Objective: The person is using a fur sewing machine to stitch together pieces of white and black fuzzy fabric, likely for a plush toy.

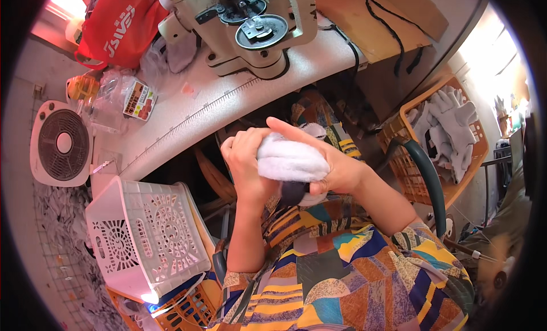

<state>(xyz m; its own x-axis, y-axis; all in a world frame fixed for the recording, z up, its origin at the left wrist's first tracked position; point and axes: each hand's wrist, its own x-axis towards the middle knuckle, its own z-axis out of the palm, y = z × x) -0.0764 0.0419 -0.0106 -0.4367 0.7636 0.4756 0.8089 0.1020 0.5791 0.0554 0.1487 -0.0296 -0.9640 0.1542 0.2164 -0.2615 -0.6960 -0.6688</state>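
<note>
In front of my body I hold a folded, fuzzy white fabric piece (289, 159) with a dark band (294, 194) showing underneath. My left hand (246, 160) is closed round its left side, fingers bent over the top. My right hand (336, 168) grips the right side, with the thumb low against the dark part and fingers reaching behind the white fabric. Part of the piece is hidden by my hands. Beyond them, at the back of the table, stands a beige sewing machine (268, 66) with two round metal discs on top.
The curved table edge (188, 123) runs across ahead. A fan (62, 146), red bag (108, 37) and plastic bags (111, 100) are left. A white basket (148, 228) is lower left; an orange basket (421, 191) of grey-white gloves stands right, behind a dark chair armrest (433, 194).
</note>
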